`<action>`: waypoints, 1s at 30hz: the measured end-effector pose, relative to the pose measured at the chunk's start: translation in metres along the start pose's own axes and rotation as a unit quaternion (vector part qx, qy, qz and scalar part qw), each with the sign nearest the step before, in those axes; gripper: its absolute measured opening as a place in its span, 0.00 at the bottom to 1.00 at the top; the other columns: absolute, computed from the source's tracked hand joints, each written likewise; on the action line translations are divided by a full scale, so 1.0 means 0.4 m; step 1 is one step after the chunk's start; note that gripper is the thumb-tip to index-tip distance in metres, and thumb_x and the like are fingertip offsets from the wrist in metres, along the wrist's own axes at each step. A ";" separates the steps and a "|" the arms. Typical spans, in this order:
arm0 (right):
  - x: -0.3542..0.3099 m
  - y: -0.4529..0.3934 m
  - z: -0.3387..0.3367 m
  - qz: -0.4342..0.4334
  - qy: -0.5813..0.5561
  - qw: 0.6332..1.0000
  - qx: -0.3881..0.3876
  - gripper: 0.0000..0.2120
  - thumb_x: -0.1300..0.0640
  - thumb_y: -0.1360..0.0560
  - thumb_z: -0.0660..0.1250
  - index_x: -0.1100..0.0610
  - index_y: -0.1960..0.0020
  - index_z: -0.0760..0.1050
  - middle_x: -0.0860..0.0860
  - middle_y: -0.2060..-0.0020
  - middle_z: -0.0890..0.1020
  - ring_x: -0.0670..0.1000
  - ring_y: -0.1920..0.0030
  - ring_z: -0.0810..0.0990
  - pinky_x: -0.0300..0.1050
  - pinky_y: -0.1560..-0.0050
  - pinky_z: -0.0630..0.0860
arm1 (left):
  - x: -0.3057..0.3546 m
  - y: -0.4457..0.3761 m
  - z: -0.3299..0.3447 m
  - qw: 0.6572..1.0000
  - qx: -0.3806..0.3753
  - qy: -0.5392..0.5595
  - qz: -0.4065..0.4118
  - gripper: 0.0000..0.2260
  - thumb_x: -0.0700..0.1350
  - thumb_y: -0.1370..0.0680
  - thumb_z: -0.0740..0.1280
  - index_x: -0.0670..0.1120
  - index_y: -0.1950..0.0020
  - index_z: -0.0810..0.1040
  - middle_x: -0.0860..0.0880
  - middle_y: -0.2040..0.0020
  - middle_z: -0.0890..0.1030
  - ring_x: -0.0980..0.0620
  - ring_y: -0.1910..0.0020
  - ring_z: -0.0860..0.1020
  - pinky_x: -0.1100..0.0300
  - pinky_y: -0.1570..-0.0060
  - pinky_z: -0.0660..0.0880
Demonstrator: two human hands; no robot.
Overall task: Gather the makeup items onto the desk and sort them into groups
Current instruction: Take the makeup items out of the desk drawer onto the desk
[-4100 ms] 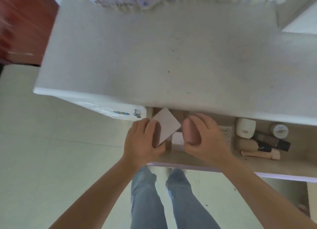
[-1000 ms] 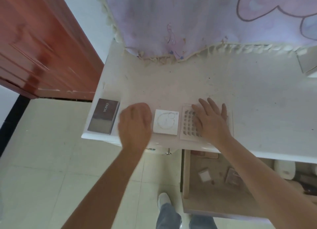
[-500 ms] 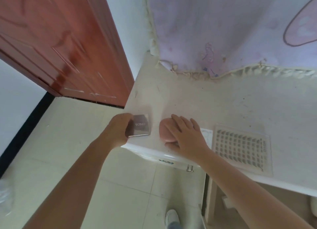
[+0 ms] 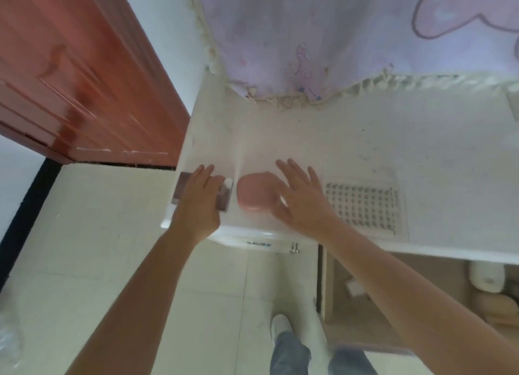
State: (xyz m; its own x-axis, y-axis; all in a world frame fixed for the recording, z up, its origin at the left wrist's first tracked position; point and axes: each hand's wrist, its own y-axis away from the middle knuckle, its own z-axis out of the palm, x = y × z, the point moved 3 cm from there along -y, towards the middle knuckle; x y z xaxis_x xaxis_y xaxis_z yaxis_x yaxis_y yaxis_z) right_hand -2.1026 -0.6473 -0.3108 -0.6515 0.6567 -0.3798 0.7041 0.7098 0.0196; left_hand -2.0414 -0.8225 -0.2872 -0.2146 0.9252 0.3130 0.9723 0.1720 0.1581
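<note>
Item: flat, dark, mirror-finish rectangular compact (image 4: pixel 224 197), lying at the front left corner of the white counter (image 4: pixel 365 138). The left hand (image 4: pixel 198 203) lies flat over it, fingers straight and pressed on its lid, grip apart.

Item: round, pink, domed plastic case (image 4: pixel 254 195), just beside the compact on its right, resting on the counter. The right hand (image 4: pixel 302 203) is at its right side, fingers spread and straight, thumb against the case's near edge; grip apart, nothing clasped.

Item: pale rectangular palette with a grid of small dark cells (image 4: pixel 363 203), flat on the counter, right of the right hand.

Surroundings: lilac printed cloth with a frayed cream fringe (image 4: pixel 323 37) draped over the counter's back. Open wooden drawer (image 4: pixel 337 304) below the counter at right, holding a white pot (image 4: pixel 487 275) and blurred beige items. Red-brown wooden door (image 4: pixel 70 74) at left. Cream tiled floor (image 4: pixel 98 248); a white shoe (image 4: pixel 280 325) and blue jeans (image 4: pixel 292 355) below.
</note>
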 end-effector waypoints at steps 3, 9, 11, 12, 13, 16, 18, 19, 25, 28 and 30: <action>0.085 0.144 -0.063 0.054 0.021 0.988 0.142 0.20 0.54 0.27 0.64 0.66 0.42 0.75 0.66 0.41 0.75 0.70 0.39 0.72 0.71 0.43 0.65 | 0.167 0.056 0.056 0.985 0.147 0.052 0.072 0.16 0.31 0.36 0.61 0.32 0.51 0.78 0.32 0.51 0.78 0.34 0.50 0.78 0.53 0.47 0.74; 0.353 0.552 -0.110 0.159 0.070 0.975 0.138 0.20 0.54 0.25 0.56 0.71 0.48 0.76 0.67 0.48 0.79 0.68 0.46 0.77 0.64 0.45 0.72 | 0.531 0.166 0.316 0.967 0.072 0.114 0.218 0.10 0.39 0.34 0.59 0.39 0.61 0.79 0.42 0.65 0.79 0.49 0.61 0.72 0.59 0.64 0.71; 0.427 0.663 -0.098 0.191 0.064 0.974 0.106 0.18 0.59 0.29 0.57 0.72 0.51 0.76 0.67 0.52 0.80 0.67 0.52 0.80 0.61 0.50 0.76 | 0.602 0.192 0.428 0.981 -0.059 0.024 0.185 0.09 0.40 0.32 0.65 0.42 0.53 0.77 0.44 0.57 0.79 0.47 0.56 0.76 0.59 0.62 0.75; 0.460 0.698 -0.088 0.195 0.052 0.977 0.073 0.16 0.60 0.30 0.59 0.71 0.53 0.77 0.66 0.56 0.81 0.65 0.56 0.81 0.57 0.54 0.78 | 0.615 0.196 0.484 0.984 -0.134 -0.010 0.121 0.12 0.41 0.28 0.64 0.43 0.45 0.74 0.43 0.49 0.77 0.46 0.48 0.75 0.57 0.55 0.74; 0.486 0.718 -0.077 0.187 0.049 0.981 0.032 0.12 0.62 0.32 0.62 0.70 0.55 0.78 0.65 0.59 0.81 0.63 0.60 0.82 0.51 0.59 0.79 | 0.618 0.196 0.528 0.980 -0.189 -0.031 0.047 0.15 0.43 0.25 0.62 0.44 0.39 0.68 0.43 0.42 0.73 0.45 0.42 0.71 0.54 0.49 0.72; 0.541 0.730 -0.003 0.168 0.044 0.972 -0.155 0.15 0.55 0.29 0.67 0.60 0.44 0.75 0.57 0.49 0.80 0.55 0.49 0.78 0.41 0.53 0.74 | 0.616 0.185 0.592 0.962 -0.247 -0.081 -0.085 0.21 0.47 0.23 0.61 0.44 0.33 0.61 0.42 0.35 0.67 0.43 0.37 0.67 0.52 0.45 0.71; 0.557 0.710 0.059 0.183 0.025 0.958 -0.219 0.18 0.49 0.25 0.61 0.56 0.38 0.70 0.55 0.42 0.74 0.54 0.41 0.71 0.45 0.46 0.69 | 0.618 0.175 0.616 0.959 -0.246 -0.094 -0.108 0.21 0.48 0.23 0.61 0.44 0.33 0.61 0.41 0.36 0.67 0.43 0.37 0.67 0.52 0.45 0.71; 0.557 0.691 0.085 0.175 0.026 0.957 -0.228 0.19 0.48 0.25 0.60 0.56 0.38 0.69 0.55 0.41 0.73 0.55 0.41 0.70 0.47 0.45 0.69 | 0.620 0.172 0.627 0.957 -0.246 -0.105 -0.108 0.20 0.47 0.23 0.60 0.44 0.33 0.60 0.41 0.36 0.67 0.43 0.38 0.68 0.53 0.46 0.71; 0.507 0.599 0.190 0.145 0.054 0.959 -0.237 0.25 0.56 0.30 0.66 0.61 0.36 0.63 0.60 0.38 0.66 0.58 0.38 0.64 0.51 0.43 0.66 | 0.616 0.159 0.671 0.951 -0.238 -0.173 -0.096 0.23 0.45 0.23 0.61 0.44 0.31 0.58 0.41 0.35 0.67 0.43 0.37 0.67 0.53 0.47 0.72; 0.497 0.601 0.195 0.139 0.068 0.960 -0.232 0.19 0.63 0.27 0.58 0.63 0.36 0.63 0.61 0.38 0.66 0.59 0.39 0.65 0.51 0.45 0.67 | 0.612 0.157 0.667 0.949 -0.248 -0.179 -0.079 0.23 0.45 0.23 0.61 0.42 0.31 0.59 0.40 0.35 0.67 0.43 0.37 0.68 0.53 0.46 0.72; 0.505 0.613 0.169 0.132 0.061 0.963 -0.228 0.22 0.61 0.28 0.60 0.63 0.35 0.62 0.60 0.38 0.66 0.58 0.39 0.65 0.50 0.45 0.67 | 0.610 0.160 0.645 0.954 -0.252 -0.148 -0.072 0.22 0.45 0.23 0.62 0.42 0.32 0.60 0.41 0.36 0.68 0.44 0.38 0.69 0.54 0.46 0.72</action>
State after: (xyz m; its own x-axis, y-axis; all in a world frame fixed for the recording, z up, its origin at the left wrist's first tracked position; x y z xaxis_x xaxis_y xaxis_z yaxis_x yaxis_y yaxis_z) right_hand -2.0426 -0.3579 -0.4453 -0.5144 0.8349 -0.1957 0.6701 0.5337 0.5158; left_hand -2.0077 -0.4983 -0.4421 -0.2350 0.9719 -0.0117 0.7514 0.1893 0.6321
